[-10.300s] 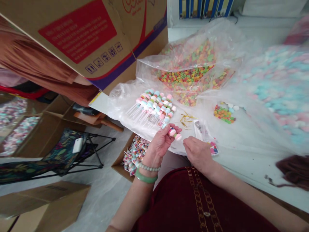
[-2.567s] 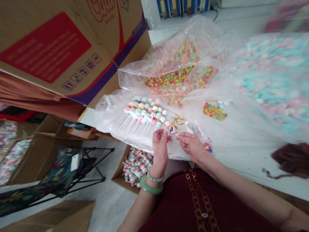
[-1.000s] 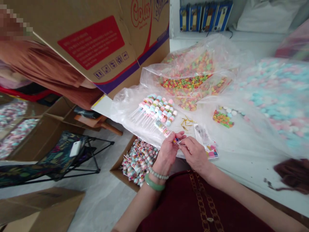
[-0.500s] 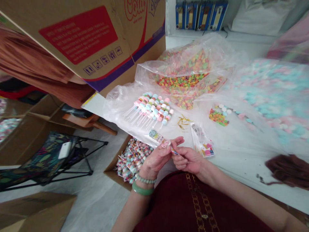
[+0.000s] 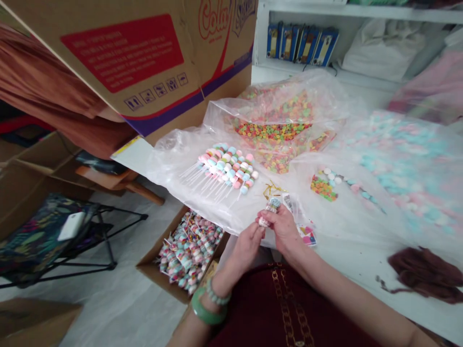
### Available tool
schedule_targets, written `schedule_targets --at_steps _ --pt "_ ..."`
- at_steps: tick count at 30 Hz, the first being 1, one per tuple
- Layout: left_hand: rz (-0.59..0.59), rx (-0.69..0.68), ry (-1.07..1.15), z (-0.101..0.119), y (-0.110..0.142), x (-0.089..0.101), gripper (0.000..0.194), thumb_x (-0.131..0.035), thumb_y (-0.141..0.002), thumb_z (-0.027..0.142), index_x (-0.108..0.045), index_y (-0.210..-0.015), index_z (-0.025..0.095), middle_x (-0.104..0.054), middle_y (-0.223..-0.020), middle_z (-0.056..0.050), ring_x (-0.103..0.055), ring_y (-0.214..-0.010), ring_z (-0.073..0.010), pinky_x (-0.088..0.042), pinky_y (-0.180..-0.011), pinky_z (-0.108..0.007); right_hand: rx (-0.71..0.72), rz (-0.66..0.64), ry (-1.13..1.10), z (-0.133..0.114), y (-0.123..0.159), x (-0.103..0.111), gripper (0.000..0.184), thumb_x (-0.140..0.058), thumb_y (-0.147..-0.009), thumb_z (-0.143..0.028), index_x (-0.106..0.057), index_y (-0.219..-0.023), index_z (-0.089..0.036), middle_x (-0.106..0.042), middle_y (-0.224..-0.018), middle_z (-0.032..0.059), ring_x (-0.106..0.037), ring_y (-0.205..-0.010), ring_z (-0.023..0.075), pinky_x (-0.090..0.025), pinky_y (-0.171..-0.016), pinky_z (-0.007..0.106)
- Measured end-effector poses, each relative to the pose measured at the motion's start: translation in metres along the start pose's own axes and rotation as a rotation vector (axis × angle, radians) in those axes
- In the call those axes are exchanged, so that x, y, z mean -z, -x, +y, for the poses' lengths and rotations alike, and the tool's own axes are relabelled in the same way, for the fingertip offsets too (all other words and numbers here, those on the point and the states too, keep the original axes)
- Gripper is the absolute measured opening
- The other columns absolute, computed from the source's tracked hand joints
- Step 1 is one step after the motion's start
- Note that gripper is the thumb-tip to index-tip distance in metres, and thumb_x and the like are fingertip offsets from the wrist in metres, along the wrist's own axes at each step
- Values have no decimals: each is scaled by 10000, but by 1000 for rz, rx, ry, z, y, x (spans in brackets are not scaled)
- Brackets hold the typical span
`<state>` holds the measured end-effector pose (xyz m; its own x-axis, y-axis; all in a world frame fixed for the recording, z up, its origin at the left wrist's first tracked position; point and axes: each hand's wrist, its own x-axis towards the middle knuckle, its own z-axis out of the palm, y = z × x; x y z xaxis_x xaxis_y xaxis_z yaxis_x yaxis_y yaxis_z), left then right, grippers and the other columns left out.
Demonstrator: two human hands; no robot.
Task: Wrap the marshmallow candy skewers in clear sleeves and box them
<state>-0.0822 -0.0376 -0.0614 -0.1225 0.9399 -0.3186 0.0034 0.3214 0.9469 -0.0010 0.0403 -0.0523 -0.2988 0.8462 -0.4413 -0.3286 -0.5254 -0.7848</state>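
Between my two hands is a small marshmallow skewer in a printed plastic wrapper (image 5: 274,204), its top end pointing away from me. My right hand (image 5: 285,231) closes around its side, thumb over the wrapper. My left hand (image 5: 248,246) pinches at the lower end, where the fingers hide most of it. Just beyond lie gold twist ties (image 5: 272,189) on the table. Printed wrappers (image 5: 306,234) lie partly behind my right hand. Left of these, marshmallow skewers (image 5: 227,166) rest in a row, white sticks towards me.
An open carton (image 5: 159,265) of wrapped skewers stands below the table edge on the left. Clear bags hold cereal rings (image 5: 289,130) and pastel marshmallows (image 5: 408,159). A large cardboard box (image 5: 195,53), folding chair (image 5: 47,236) and brown cloth (image 5: 427,274) are around.
Both hands have shifted, with the wrapped skewer turned from pointing left to pointing away from me. My right hand now grips its side, and my left hand has moved to the lower end.
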Motion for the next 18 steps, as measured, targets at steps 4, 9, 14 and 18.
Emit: schedule_targets --at_steps 4,9,14,18 --pt "306 -295 -716 -25 0 7 178 -385 -904 249 -543 -846 188 -539 -719 -59 -493 -679 -196 -373 -668 -323 -50 90 48 7 -7 -3 246 -704 -572 -220 -513 -724 -186 -609 -614 -21 -563 -561 136 -458 -560 259" --pt "459 -216 -605 -29 -5 33 255 -392 -894 279 -478 -666 201 -444 -568 -6 -416 -531 -147 -301 -546 -277 130 -208 499 -11 -24 -2 161 -574 -767 -331 -575 -862 -201 -625 -813 12 -580 -704 156 -462 -605 265" --pt "447 -3 54 -16 -10 48 278 -433 -852 391 -477 -658 198 -339 -457 56 -312 -436 -102 -249 -457 -230 627 -169 1571 -14 -68 0 212 -413 -865 -146 -617 -825 -181 -600 -950 82 -553 -887 186 -428 -762 290" --pt "423 75 304 -12 -9 46 283 -487 -801 420 -485 -640 187 -300 -405 77 -247 -395 -79 -205 -420 -212 657 -197 1797 -3 -86 -1 213 -416 -824 -68 -598 -764 -161 -586 -911 109 -541 -875 200 -415 -740 293"
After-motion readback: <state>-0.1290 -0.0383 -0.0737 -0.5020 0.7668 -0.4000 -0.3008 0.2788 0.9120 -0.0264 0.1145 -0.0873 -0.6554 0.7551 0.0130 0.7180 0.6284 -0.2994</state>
